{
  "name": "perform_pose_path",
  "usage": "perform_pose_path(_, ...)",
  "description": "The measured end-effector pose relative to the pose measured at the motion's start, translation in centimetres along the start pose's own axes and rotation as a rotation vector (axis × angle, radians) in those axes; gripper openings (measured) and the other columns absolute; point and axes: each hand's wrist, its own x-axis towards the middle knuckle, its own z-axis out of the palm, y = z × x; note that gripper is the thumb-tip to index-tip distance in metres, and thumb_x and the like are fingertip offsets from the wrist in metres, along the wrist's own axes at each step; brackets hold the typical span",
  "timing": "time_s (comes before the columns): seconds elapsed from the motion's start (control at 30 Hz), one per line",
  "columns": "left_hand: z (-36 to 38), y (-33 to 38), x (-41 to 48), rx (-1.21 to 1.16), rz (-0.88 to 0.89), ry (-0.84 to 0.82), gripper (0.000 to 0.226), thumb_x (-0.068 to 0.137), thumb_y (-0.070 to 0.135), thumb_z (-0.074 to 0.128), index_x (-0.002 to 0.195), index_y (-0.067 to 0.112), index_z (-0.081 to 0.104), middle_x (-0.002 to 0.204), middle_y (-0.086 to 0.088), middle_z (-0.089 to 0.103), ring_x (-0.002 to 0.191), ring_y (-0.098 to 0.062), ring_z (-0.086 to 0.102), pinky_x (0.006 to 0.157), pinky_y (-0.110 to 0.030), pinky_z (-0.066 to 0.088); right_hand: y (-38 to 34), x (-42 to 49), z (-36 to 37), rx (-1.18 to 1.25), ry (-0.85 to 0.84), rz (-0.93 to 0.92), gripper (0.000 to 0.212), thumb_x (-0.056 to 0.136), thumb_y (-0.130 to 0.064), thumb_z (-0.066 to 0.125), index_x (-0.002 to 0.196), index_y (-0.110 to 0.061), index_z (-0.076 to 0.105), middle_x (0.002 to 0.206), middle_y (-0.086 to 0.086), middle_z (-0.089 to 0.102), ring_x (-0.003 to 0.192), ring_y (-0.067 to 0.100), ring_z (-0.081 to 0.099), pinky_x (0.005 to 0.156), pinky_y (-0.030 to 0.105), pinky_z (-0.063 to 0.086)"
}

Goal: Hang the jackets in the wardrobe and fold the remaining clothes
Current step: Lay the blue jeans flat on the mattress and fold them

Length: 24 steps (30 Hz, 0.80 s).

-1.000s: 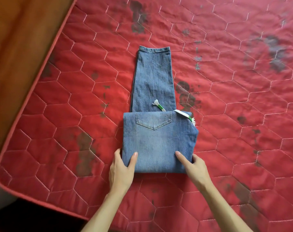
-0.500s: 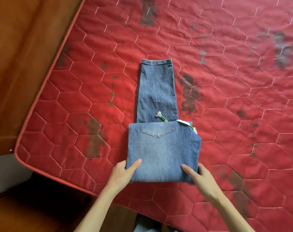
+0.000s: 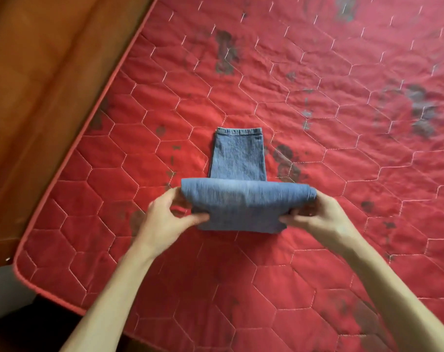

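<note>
The jeans [image 3: 241, 204] lie near the middle of the red quilted mattress [image 3: 330, 174]. Half a second ago their thick folded end lay flat with the back pocket facing up. Now that end is lifted off the quilt and tipped towards the stitched hem [image 3: 238, 130], with its plain underside showing. The pocket and the small white-and-green tag have turned out of sight.

The left hand [image 3: 165, 219] has shifted from the near edge to the fold's left side and clamps it, thumb on the near face, fingers curled over the top. The right hand [image 3: 320, 219] grips the right side the same way. Less of the narrow leg section shows beyond the fold.

The mattress is stitched in hexagons and blotched with dark grey stains. A brown wooden panel [image 3: 38, 97] runs along its left edge, and a patch of pale floor [image 3: 2, 288] shows past the corner.
</note>
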Motion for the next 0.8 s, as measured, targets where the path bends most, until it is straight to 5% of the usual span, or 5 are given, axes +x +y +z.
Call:
perform_pose_path(0.17, 2.0, -1.0, 10.0, 0.129, 0.061, 0.232, 0.027, 0.085, 0.033, 0.077, 0.095, 0.008, 0.075, 0.080, 0.002, 0.069, 0.072, 0.000, 0.063, 0.073, -0.019, 0.047, -0.4, 10.6, 0.5, -0.024, 0.176, -0.034, 0.019, 0.072, -0.017, 0.074, 0.087, -0.024, 0.065, 0.070, -0.009, 0.068, 0.064, 0.010, 0.060, 0.079, 0.047, 0.055)
perform_pose_path(0.27, 4.3, -1.4, 13.2, 0.170, 0.041, 0.282, 0.042, 0.094, 0.026, 0.065, 0.133, 0.013, 0.061, 0.114, -0.007, 0.068, 0.102, -0.021, 0.065, 0.098, -0.035, 0.048, 0.1, 14.2, 2.5, -0.015, 0.257, 0.002, 0.063, 0.080, -0.008, 0.069, 0.138, -0.020, 0.048, 0.100, -0.003, 0.067, 0.087, 0.013, 0.065, 0.089, 0.031, 0.051)
perform_pose_path(0.4, 8.7, -1.4, 13.9, 0.507, 0.336, 0.344, 0.050, 0.098, 0.026, 0.051, 0.145, 0.008, 0.048, 0.144, -0.018, 0.049, 0.132, -0.033, 0.045, 0.114, -0.044, 0.034, 2.2, 14.6, 7.0, -0.526, 0.402, -0.316, 0.058, 0.080, 0.000, 0.056, 0.138, -0.002, 0.048, 0.144, 0.017, 0.049, 0.133, 0.036, 0.045, 0.110, 0.042, 0.034)
perform_pose_path(0.6, 12.2, -3.8, 15.0, 0.923, 0.436, 0.110, 0.056, 0.101, 0.035, 0.031, 0.155, 0.018, 0.034, 0.164, -0.011, 0.024, 0.152, -0.029, 0.021, 0.120, -0.057, 0.015, 4.5, 15.1, 11.5, -0.909, 0.146, -0.525, 0.063, 0.096, -0.022, 0.036, 0.155, -0.008, 0.024, 0.164, 0.008, 0.018, 0.152, 0.021, 0.014, 0.122, 0.041, 0.017)
perform_pose_path(0.8, 12.3, -4.1, 15.4, 0.914, 0.419, 0.130, 0.059, 0.101, 0.040, 0.034, 0.158, 0.025, 0.025, 0.167, -0.006, 0.014, 0.154, -0.022, 0.009, 0.119, -0.064, 0.006, 5.4, 15.7, 10.4, -0.971, 0.165, -0.500, 0.065, 0.100, -0.042, 0.038, 0.156, -0.011, 0.024, 0.165, 0.006, 0.013, 0.153, 0.018, 0.009, 0.124, 0.042, 0.011)
